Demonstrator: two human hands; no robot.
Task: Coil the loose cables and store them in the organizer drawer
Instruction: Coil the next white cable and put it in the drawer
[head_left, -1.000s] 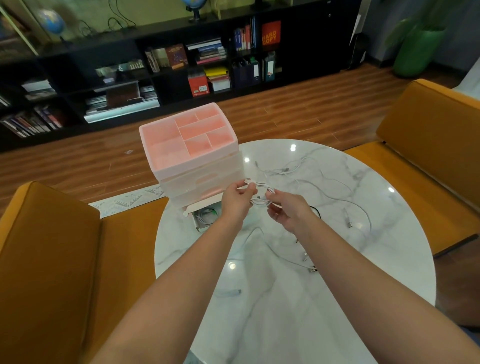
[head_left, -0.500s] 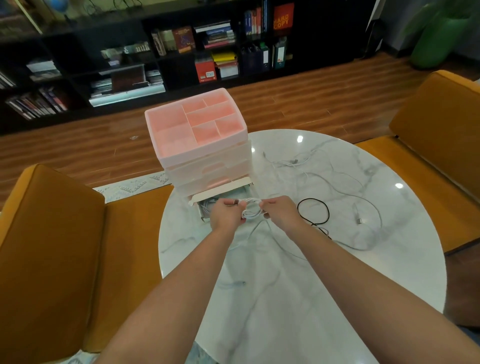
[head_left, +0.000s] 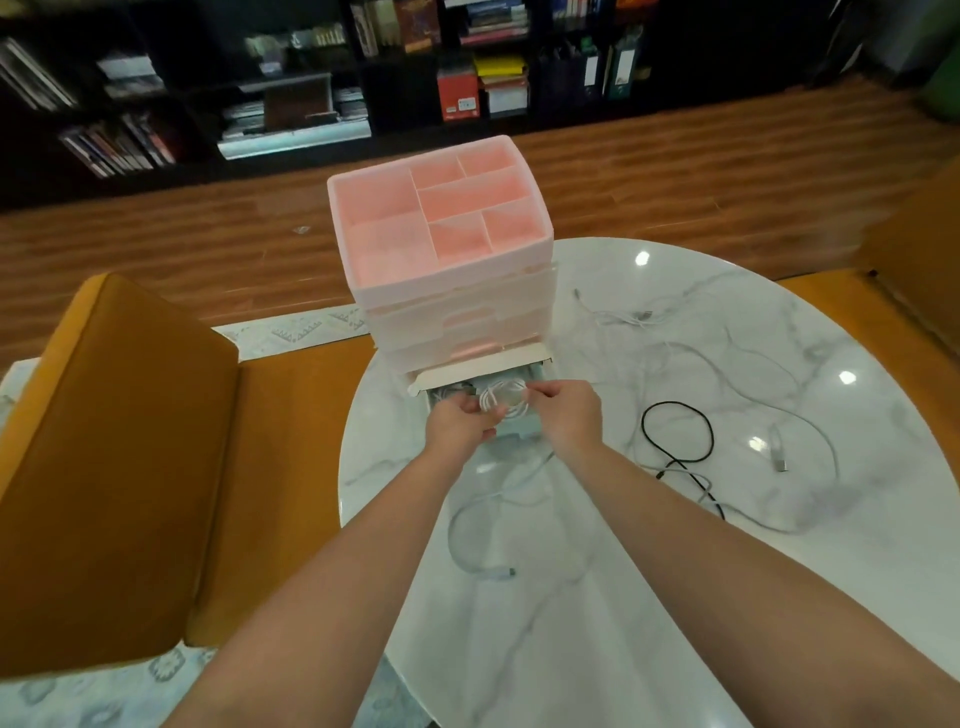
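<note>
A pink organizer stands on the round marble table, its bottom drawer pulled open toward me. Over that drawer hangs a coiled white cable, pinched on the left by my left hand and on the right by my right hand. Loose on the table lie a black cable, a white cable to its right, another white cable beside the organizer, and a white cable under my forearms.
Orange chairs flank the table: one chair at the left, another chair at the right edge. A dark bookshelf runs along the far wall beyond a wooden floor.
Both hands carried the coiled white cable down from in front of the organizer's upper drawers to above the open bottom drawer. The camera tilted down and closer.
</note>
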